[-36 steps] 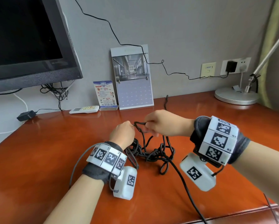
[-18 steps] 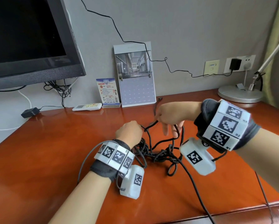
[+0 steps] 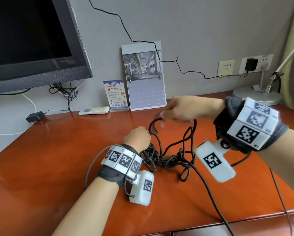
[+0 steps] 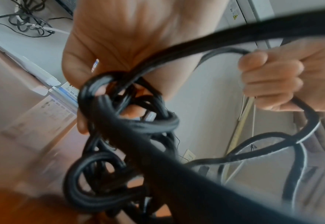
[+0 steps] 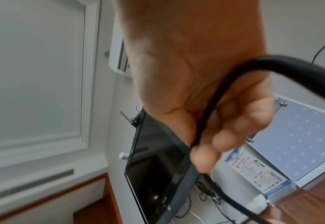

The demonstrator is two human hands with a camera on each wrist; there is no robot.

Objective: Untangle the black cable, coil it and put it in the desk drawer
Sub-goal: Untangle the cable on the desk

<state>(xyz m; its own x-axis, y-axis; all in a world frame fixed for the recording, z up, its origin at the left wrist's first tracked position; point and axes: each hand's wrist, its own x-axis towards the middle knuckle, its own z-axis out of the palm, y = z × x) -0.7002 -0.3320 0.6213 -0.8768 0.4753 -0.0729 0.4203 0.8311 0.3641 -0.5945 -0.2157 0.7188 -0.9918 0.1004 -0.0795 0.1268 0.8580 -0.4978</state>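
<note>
The work surface is a polished reddish wooden desk [image 3: 40,167] set against a grey wall, with a dark monitor [image 3: 32,40] at the rear left and a calendar [image 3: 144,77] leaning on the wall behind the work area. The black cable [image 3: 170,159] lies as a knotted mass at the centre of the desk, between our two wrists, with one free run trailing off the front edge. Our left hand [image 3: 137,137] is closed around the top of the knot; the left wrist view shows its fingers curled through several loops [image 4: 119,97]. Our right hand [image 3: 187,108] is raised above and behind the knot, its fingers [image 5: 205,157] curled around a single strand and holding a loop of it clear of the desk. We judge the cable to be light, limp and moderately springy: it sags under its own weight and keeps its kinks, and its smooth jacket should slide through a loose grip. It is unlikely to be fragile, but hard pulling would tighten the knot. We recommend anchoring the mass with the left hand and gripping one strand close to where it leaves the knot, then feeding it out loop by loop. The drawer is not identifiable in these views.
</note>
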